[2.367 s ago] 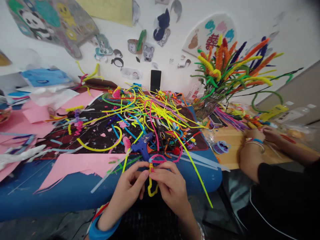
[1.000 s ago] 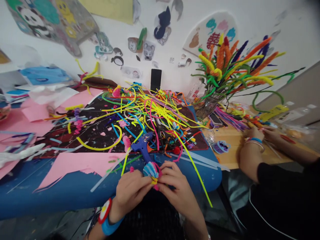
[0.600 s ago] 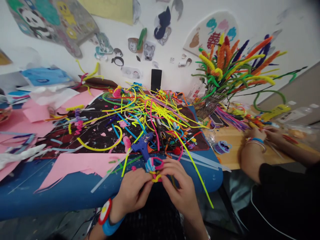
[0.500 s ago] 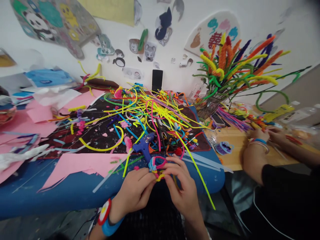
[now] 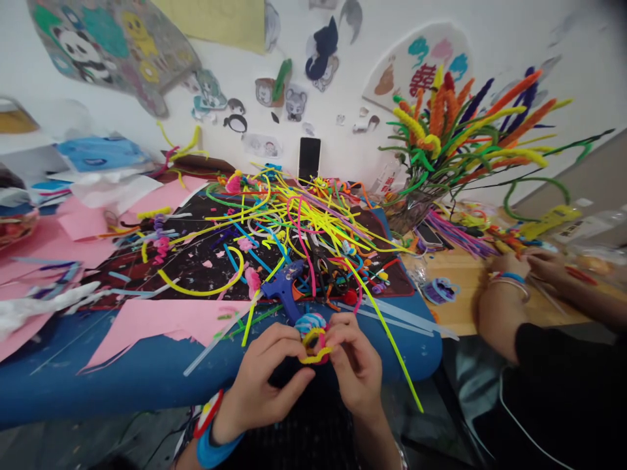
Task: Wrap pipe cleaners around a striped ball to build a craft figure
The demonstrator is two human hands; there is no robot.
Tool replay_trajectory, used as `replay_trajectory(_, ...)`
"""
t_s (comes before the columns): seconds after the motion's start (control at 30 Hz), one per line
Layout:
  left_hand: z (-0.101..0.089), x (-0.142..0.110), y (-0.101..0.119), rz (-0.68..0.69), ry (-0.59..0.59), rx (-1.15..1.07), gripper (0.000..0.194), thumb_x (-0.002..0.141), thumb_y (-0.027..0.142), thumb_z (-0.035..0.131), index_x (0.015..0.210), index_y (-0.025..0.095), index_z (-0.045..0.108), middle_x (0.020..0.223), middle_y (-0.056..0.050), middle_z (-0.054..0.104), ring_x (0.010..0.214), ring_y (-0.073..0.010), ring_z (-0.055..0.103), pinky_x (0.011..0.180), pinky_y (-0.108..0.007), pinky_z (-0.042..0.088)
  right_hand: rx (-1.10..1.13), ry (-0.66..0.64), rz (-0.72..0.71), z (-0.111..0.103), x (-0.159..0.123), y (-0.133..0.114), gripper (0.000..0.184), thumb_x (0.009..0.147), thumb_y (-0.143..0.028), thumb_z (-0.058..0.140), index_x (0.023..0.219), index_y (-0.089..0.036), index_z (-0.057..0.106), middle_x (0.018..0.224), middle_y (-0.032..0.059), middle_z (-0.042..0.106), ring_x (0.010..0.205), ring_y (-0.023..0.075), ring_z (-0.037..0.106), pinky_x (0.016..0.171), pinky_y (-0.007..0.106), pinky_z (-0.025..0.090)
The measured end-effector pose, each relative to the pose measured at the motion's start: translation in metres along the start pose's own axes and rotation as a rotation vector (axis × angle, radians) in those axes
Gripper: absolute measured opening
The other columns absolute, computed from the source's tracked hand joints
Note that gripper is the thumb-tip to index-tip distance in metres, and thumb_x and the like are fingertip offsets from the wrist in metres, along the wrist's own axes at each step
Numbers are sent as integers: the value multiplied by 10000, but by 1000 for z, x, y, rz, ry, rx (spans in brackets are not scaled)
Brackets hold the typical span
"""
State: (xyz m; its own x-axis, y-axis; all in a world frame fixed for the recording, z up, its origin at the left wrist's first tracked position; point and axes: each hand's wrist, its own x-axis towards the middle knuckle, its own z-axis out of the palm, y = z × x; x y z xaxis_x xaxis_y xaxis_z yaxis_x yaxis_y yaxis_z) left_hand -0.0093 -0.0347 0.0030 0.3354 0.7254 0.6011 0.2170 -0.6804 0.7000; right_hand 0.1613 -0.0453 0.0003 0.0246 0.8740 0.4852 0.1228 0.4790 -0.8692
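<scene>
Between my hands is a small pipe cleaner piece (image 5: 316,356), with a yellow outline, pink parts and a light blue, white-streaked coil at its far side. My left hand (image 5: 269,375) pinches its left edge, the thumb a little below. My right hand (image 5: 356,365) grips its right edge between thumb and fingers. Just beyond the piece lies a blue hot glue gun (image 5: 284,289), with its handle toward me. Behind that spreads a heap of yellow pipe cleaners (image 5: 313,212) mixed with other colours. Scissors (image 5: 333,267) are partly buried near the glue gun.
Clear glue sticks (image 5: 396,318) and a long yellow-green pipe cleaner (image 5: 385,336) hang near the front edge. Pink sheets (image 5: 157,329) lie left. A phone (image 5: 309,158) leans on the wall. A vase (image 5: 409,212) of pipe cleaner stems stands right, where a co-worker's hands (image 5: 512,267) work.
The piece has been turned, so its yellow outline and blue coil show more fully. My left fingers have opened from a tight pinch, and my right fingers have drawn in at its right edge.
</scene>
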Motion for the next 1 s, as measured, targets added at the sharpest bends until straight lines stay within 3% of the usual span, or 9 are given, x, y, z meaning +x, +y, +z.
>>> replay_trajectory(0.17,6,-1,-2,-43,8,66,158,835,87,627,896,216,558,1145,-79,499,962,-188,543,825,-302,495,-30,6,-112,3,2,3,164,1008,-244,475,906,-257,603,758,18,615,792,199,543,806,399,494)
replay_trajectory(0.23,6,0,-3,-51,8,81,159,842,71,596,853,214,527,1345,-111,444,1102,-231,521,927,-379,471,-62,-36,-170,2,3,3,170,1013,-218,459,928,-265,599,775,14,631,795,195,553,833,417,489)
replay_trajectory(0.3,5,1,-5,-33,-38,51,177,848,52,562,836,216,496,1422,-112,453,1251,-278,470,1030,-456,411,-111,-65,-226,0,4,4,172,1007,-188,462,950,-271,602,799,15,649,805,199,564,836,432,493)
replay_trajectory(0.37,2,1,-6,-23,-106,-27,195,844,35,529,827,220,470,1324,-95,558,1245,-261,509,1013,-418,430,-165,-90,-266,-3,5,4,182,993,-155,472,969,-274,608,815,19,661,816,204,568,829,440,500)
replay_trajectory(0.47,-1,1,-9,-44,-158,-109,213,820,15,492,806,222,443,1109,-48,634,990,-173,626,828,-284,484,-236,-163,-289,-10,8,0,198,972,-114,474,982,-268,598,824,17,668,809,201,568,826,428,493)
replay_trajectory(0.67,-1,-1,-13,-74,-191,-29,192,781,23,499,791,213,471,1132,-66,592,1006,-200,608,829,-309,476,-335,-408,-236,-22,9,-18,187,956,-96,434,963,-233,560,757,7,628,686,174,526,706,357,443)
replay_trajectory(0.73,-1,-1,-13,-66,-199,-54,188,764,23,493,768,209,465,1103,-68,584,965,-195,603,805,-305,477,-269,-426,-184,-23,7,-21,150,964,-132,469,953,-237,575,756,9,613,710,177,527,710,354,455)
replay_trajectory(0.87,-2,1,-12,-92,-210,-155,187,854,57,478,758,213,444,992,-74,589,953,-204,588,796,-303,484,115,-355,-41,-22,3,-13,7,975,-245,546,970,-248,548,812,23,622,791,193,612,723,367,527)
replay_trajectory(1.0,-1,1,-12,-101,-289,-167,139,949,122,472,853,221,463,931,-69,601,1032,-223,567,844,-314,488,230,-297,-47,-23,3,-4,76,1002,-212,490,1027,-284,486,782,-3,583,739,180,616,685,362,530)
